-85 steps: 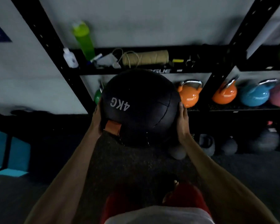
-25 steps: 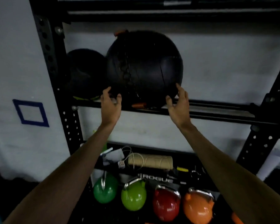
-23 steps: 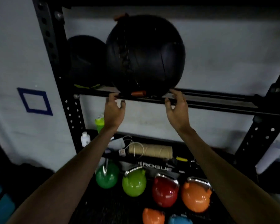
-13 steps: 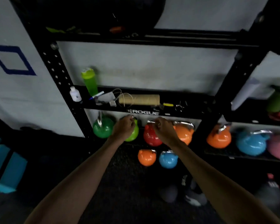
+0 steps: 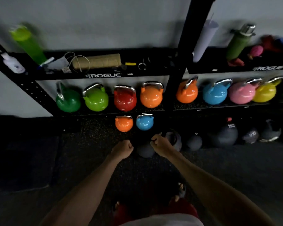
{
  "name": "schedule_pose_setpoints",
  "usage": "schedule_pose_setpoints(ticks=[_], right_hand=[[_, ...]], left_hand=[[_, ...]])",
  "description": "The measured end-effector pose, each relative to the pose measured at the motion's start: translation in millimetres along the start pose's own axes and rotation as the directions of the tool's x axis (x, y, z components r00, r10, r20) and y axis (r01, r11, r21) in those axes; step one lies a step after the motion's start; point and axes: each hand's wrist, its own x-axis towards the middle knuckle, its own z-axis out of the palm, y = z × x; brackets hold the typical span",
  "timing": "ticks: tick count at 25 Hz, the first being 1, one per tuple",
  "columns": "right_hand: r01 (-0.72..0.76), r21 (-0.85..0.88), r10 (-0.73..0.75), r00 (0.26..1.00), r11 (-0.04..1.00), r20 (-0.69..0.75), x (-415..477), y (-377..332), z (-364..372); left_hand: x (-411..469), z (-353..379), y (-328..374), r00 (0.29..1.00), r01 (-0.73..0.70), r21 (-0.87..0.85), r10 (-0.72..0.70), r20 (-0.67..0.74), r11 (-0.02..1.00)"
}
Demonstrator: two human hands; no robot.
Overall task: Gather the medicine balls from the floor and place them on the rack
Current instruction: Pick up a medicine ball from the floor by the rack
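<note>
Rack [image 5: 104, 75], black steel with perforated uprights and a white "ROGUE" mark on its shelf edge, taken as the landmark for all entries.

Left hand [image 5: 122, 149]: bare, in front of the rack, above the dark speckled rubber floor [image 5: 88, 154]; fingers curled into a loose fist, grasping nothing.

Right hand [image 5: 160, 146]: bare, just beside the left hand, in front of the rack's central upright; fingers curled in, with no object seen between them.

Medicine balls: small dark grey ball [image 5: 145, 150] on the floor in front of the rack, showing between the two hands. Further dark balls on the floor along the rack's foot, right of the central upright: one small round ball [image 5: 194, 142], one large ball marked "8KG" [image 5: 225, 134], one marked with partly legible letters [image 5: 251, 136]. Whether either hand touches the nearest ball cannot be told.

Lower rack shelf, left bay: dark green kettlebell [image 5: 68, 101], lime green kettlebell [image 5: 96, 100], red kettlebell [image 5: 125, 100], orange kettlebell [image 5: 151, 97]. Right bay: second orange kettlebell [image 5: 187, 92], blue kettlebell [image 5: 215, 95], pink kettlebell [image 5: 241, 94], yellow kettlebell [image 5: 265, 93].

Floor at the rack's foot: small orange kettlebell [image 5: 124, 123], small blue kettlebell [image 5: 144, 122].

Upper rack shelf: blurred green bottle [image 5: 28, 43], small white bottle [image 5: 13, 63], tan twine roll [image 5: 96, 61], olive flask with steel cap [image 5: 238, 44].
</note>
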Motion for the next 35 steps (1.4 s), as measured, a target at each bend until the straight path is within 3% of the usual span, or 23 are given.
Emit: schedule_pose_setpoints(ticks=[8, 14, 18, 20, 23, 27, 30, 35], right_hand=[[-0.099, 0.017, 0.091, 0.96, 0.995, 0.264, 38.0, 150.2, 36.0], [-0.283, 0.06, 0.241, 0.896, 0.957, 0.373, 114.7, 257.4, 142.0], [-0.398, 0.207, 0.308, 0.88, 0.894, 0.36, 203.9, 315.3, 246.0], [-0.471, 0.351, 0.35, 0.867, 0.81, 0.356, 248.1, 336.1, 290.3], [-0.553, 0.6, 0.432, 0.831, 0.577, 0.351, 301.6, 363.9, 334.1], [-0.501, 0.797, 0.447, 0.83, 0.336, 0.334, 359.1, 403.3, 378.0], [-0.503, 0.831, 0.4, 0.83, 0.238, 0.388, 384.2, 415.4, 393.2], [-0.481, 0.86, 0.328, 0.851, 0.17, 0.411, 390.6, 421.9, 397.4]], left_hand=[[59.8, 137.2, 26.6, 0.978, 0.195, -0.117, -0.183, 0.103, 0.974], [158.2, 235.1, -35.5, 0.951, 0.304, -0.25, -0.278, 0.135, 0.919], [262.4, 289.5, -90.7, 0.944, 0.329, -0.371, -0.315, 0.098, 0.869], [315.5, 313.8, -120.0, 0.933, 0.352, -0.453, -0.344, 0.103, 0.819], [380.2, 338.5, -148.0, 0.92, 0.344, -0.581, -0.388, 0.052, 0.738], [445.9, 361.3, -163.2, 0.923, 0.335, -0.717, -0.366, 0.12, 0.611], [471.3, 375.7, -178.4, 0.935, 0.328, -0.759, -0.306, 0.178, 0.562], [481.8, 384.6, -189.1, 0.941, 0.304, -0.813, -0.291, 0.174, 0.497]])
